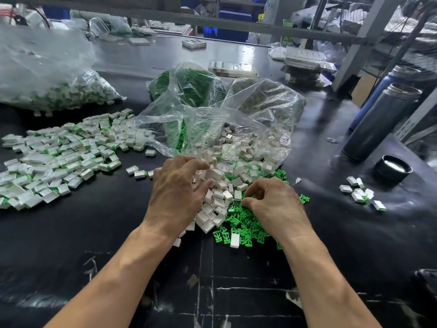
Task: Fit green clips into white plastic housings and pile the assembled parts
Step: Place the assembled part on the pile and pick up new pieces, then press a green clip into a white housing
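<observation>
The white housings (pixel 218 200) look light, stiff, smooth little blocks, best pinched across their short sides; they lie jumbled, long axes every way, beside green clips (pixel 243 224) near centre of the table (pixel 106 233). The left hand (pixel 176 192) reaches in with relaxed fingers; the right hand (pixel 272 202) curls, grip unclear. Assembled parts (pixel 59 157) pile left.

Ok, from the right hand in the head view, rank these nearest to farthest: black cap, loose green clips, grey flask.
1. Loose green clips: directly under the right hand.
2. Black cap: off to its right, on the table.
3. Grey flask: right and farther back, behind the cap.
</observation>
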Demonstrator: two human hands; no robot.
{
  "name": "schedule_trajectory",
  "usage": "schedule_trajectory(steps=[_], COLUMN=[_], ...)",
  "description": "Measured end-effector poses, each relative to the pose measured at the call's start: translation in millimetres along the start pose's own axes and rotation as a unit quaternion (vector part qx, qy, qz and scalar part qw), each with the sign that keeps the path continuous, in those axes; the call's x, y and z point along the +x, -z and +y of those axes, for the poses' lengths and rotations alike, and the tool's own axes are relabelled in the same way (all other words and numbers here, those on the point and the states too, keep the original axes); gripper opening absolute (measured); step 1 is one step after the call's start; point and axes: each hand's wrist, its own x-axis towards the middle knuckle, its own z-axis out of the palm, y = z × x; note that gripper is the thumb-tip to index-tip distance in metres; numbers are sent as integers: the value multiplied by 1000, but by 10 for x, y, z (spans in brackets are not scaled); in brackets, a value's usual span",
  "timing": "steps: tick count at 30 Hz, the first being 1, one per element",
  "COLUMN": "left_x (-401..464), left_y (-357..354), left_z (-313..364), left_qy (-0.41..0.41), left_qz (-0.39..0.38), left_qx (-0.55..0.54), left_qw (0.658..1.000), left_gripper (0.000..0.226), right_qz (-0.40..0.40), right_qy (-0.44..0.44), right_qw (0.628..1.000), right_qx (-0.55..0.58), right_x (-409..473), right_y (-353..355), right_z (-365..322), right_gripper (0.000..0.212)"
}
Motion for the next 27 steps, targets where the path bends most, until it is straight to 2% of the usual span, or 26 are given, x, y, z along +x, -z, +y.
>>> schedule_trajectory(steps=[5, 8, 12, 15, 18, 22, 27], left_x=[-56, -62, -83, -93, -108, -115, -123], left_y=[42, 57, 78, 66, 55, 28, -2], left_z=[96, 157, 215, 246, 267, 269, 265], left_qy=[23, 39, 53, 54, 44, 34, 27], left_qz=[18, 33, 39, 24, 12, -3, -14], left_qx=[-114, -204, -272, -290, -316, -316, -296], left_qw=[993, 978, 960, 955, 948, 948, 955], left_gripper=[34, 26, 21, 25, 27, 30, 33], right_qz=[7, 12, 67, 90, 81, 59, 31], right_qy=[6, 13, 36, 45, 60, 94, 96], right_qw=[1000, 1000, 991, 958, 918, 881, 849], right_qx=[-6, 6, 111, 270, 383, 461, 519], right_x=[-3, -21, -33, -48, -80, -124, -121], right_y=[-17, -7, -2, -7, -31, -51, -87], right_z=[2, 6, 8, -34, -100, -154, -173], right_gripper=[13, 14, 13, 10, 9, 8, 9])
